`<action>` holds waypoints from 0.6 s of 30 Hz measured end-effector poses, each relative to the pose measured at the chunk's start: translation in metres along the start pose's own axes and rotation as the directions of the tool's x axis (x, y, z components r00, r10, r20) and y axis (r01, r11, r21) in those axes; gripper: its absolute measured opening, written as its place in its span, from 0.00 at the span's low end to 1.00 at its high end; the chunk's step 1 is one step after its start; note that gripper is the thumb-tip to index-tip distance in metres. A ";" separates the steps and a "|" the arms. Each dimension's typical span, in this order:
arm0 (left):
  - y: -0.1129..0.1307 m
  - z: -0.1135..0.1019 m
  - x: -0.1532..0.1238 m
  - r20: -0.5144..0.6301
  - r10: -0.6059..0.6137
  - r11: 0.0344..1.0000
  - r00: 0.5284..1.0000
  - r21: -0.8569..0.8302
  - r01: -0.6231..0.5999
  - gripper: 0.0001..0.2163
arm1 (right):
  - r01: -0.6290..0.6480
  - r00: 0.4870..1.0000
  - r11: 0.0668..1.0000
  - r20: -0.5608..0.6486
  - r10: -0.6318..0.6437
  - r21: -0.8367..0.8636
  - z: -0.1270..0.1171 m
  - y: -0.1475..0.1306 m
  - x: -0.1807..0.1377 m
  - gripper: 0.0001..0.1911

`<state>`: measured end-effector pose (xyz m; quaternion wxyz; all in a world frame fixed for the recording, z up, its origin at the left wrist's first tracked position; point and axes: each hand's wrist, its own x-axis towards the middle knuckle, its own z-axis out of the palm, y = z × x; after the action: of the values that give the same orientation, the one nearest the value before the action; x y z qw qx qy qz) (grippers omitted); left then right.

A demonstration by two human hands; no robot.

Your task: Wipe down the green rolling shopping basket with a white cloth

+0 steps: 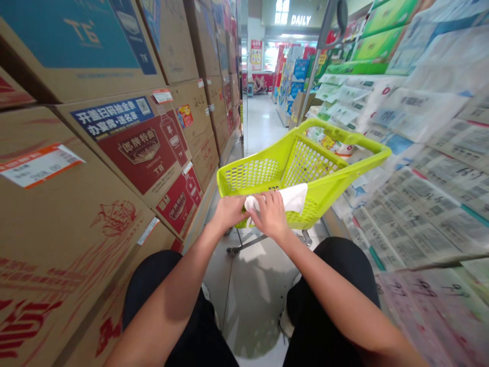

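Observation:
A yellow-green plastic shopping cart [250,171] stands in front of me, its near end towards my knees. My left hand [230,211] is closed over the cart's near rim, with its fingertips partly hidden. Right beside it, my right hand [270,211] has its fingers bent over a white cloth [295,198] that lies across the same rim. Part of the cloth bunches up between both hands, and the rest drapes along the cart's side to the right.
Stacked cardboard cartons [145,148] with price tags wall the left side. Packs of paper goods [416,199] are piled along the right. A grey pole [311,76] rises behind the cart. The tiled floor [252,290] runs between my knees and down the aisle.

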<state>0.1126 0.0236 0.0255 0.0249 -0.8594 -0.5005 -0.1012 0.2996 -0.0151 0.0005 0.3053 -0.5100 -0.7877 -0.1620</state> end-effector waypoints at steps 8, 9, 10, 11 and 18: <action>-0.011 -0.001 0.003 0.055 -0.052 0.998 0.997 0.050 0.050 0.16 | -0.151 0.986 0.982 -0.094 0.141 -0.113 -0.014 0.052 0.007 0.17; -0.012 -0.001 0.003 0.055 -0.061 0.997 0.997 0.059 0.058 0.16 | -0.194 0.976 0.971 -0.126 0.177 -0.137 -0.017 0.062 0.007 0.17; -0.011 0.000 0.003 0.054 -0.069 0.996 0.996 0.067 0.065 0.16 | -0.227 0.967 0.962 -0.149 0.205 -0.153 -0.020 0.070 0.007 0.16; -0.010 0.000 0.003 0.052 -0.074 0.995 0.996 0.071 0.070 0.16 | -0.249 0.961 0.955 -0.160 0.224 -0.160 -0.021 0.073 0.007 0.16; -0.004 -0.003 0.001 0.037 -0.039 0.999 0.999 0.019 0.039 0.14 | -0.024 0.999 1.000 0.038 0.024 -0.017 -0.008 0.013 0.003 0.23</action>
<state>0.1092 0.0260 0.0286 0.0215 -0.8509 -0.5185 -0.0813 0.3128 -0.0125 0.0081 0.2879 -0.5250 -0.7857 -0.1552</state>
